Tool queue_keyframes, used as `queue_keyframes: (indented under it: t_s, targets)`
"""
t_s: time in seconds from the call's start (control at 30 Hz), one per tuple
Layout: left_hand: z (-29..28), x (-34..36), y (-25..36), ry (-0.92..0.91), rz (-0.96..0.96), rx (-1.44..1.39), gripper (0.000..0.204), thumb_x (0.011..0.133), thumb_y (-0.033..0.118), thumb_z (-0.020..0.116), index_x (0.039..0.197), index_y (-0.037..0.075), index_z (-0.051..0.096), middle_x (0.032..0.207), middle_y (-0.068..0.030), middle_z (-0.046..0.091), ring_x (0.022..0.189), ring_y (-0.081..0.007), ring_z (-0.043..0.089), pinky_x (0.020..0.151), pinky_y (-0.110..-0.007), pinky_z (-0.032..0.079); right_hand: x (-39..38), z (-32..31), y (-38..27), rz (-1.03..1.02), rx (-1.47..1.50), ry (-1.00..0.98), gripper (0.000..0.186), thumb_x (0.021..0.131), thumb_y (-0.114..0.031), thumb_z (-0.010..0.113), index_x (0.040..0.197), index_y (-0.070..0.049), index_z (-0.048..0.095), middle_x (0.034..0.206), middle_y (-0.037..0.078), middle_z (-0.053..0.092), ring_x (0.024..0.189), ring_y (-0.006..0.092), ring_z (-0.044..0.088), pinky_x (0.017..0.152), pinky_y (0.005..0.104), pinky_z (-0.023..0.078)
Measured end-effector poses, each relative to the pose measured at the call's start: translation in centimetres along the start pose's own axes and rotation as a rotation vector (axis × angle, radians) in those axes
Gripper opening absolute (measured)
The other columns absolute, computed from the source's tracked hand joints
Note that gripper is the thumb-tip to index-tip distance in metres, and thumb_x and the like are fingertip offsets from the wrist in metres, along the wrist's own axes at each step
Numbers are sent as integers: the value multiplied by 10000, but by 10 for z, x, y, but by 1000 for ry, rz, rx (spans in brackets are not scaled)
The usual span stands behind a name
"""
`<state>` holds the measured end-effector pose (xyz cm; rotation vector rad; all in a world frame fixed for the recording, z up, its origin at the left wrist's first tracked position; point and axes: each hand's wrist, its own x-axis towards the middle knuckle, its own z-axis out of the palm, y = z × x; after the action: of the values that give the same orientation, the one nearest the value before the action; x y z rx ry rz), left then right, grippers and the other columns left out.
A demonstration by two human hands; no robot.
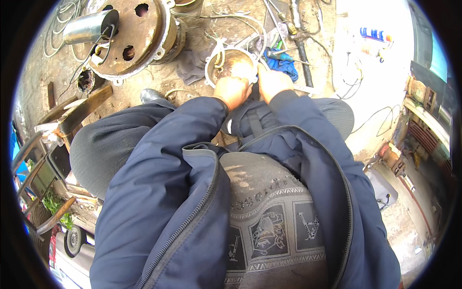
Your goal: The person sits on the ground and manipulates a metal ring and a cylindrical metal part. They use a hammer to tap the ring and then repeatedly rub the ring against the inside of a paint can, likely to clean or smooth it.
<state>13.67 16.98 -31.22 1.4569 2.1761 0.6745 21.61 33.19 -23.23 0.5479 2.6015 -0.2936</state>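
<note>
A round, pot-like metal housing (254, 61) with a pale rim and small lugs stands on the ground in front of me, between my bent legs. Pale wires (219, 57) come up out of its far left side. My left hand (233, 91) is closed over the near rim, its fingertips hidden inside the housing. Close to the right side of the rim is my right hand (273, 83), fingers drawn together. What it pinches is too hidden to make out. A blue cloth (285, 63) lies just beyond the right hand.
Far left sits a large rusty round casing (139, 24) with a grey metal cylinder (86, 28) on top. A grey rag (191, 65) lies beside the housing. Tools and cables clutter the ground beyond. A dark bar (301, 50) and a blue-and-white tube (374, 34) lie to the right.
</note>
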Motion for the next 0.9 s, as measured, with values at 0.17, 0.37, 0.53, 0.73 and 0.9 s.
queue_keyframes:
  t_s: [0.17, 0.37, 0.53, 0.73, 0.9]
  targets:
    - [3, 7, 4, -52, -48, -19, 340, 989, 362, 673, 864, 59, 767, 781, -186, 758, 696, -361, 758, 660, -476, 610, -23, -3, -5, 37, -21, -112, 455, 982, -166, 602, 1427, -68, 616, 837, 207, 761, 739, 392, 764, 696, 518, 605]
    - [4, 9, 7, 78, -10, -19, 346, 976, 360, 694, 821, 57, 755, 744, -200, 739, 635, -382, 731, 632, -492, 601, 10, -1, 4, -41, -79, 14, 344, 1004, -153, 561, 1326, -47, 623, 910, 192, 779, 850, 364, 782, 731, 502, 602]
    - [1, 6, -2, 14, -1, 1, 348, 983, 366, 690, 841, 54, 752, 730, -193, 736, 644, -375, 737, 634, -495, 598, 27, -18, 7, -107, -125, -78, 302, 1009, -186, 572, 1275, -79, 665, 946, 186, 787, 874, 359, 783, 763, 502, 606]
    - [-1, -4, -11, 37, 43, -22, 352, 1004, 371, 673, 857, 58, 737, 749, -186, 741, 673, -370, 743, 645, -482, 600, 51, -37, 20, -259, -131, -209, 403, 1035, -228, 569, 1428, -156, 619, 954, 207, 775, 916, 371, 775, 785, 488, 597]
    - [-2, -6, -18, 14, 88, -10, 335, 985, 359, 701, 847, 55, 728, 726, -177, 727, 647, -375, 733, 620, -486, 593, 53, -26, 30, -326, -108, -128, 386, 1049, -213, 550, 1422, -160, 637, 1038, 203, 777, 967, 371, 764, 818, 501, 599]
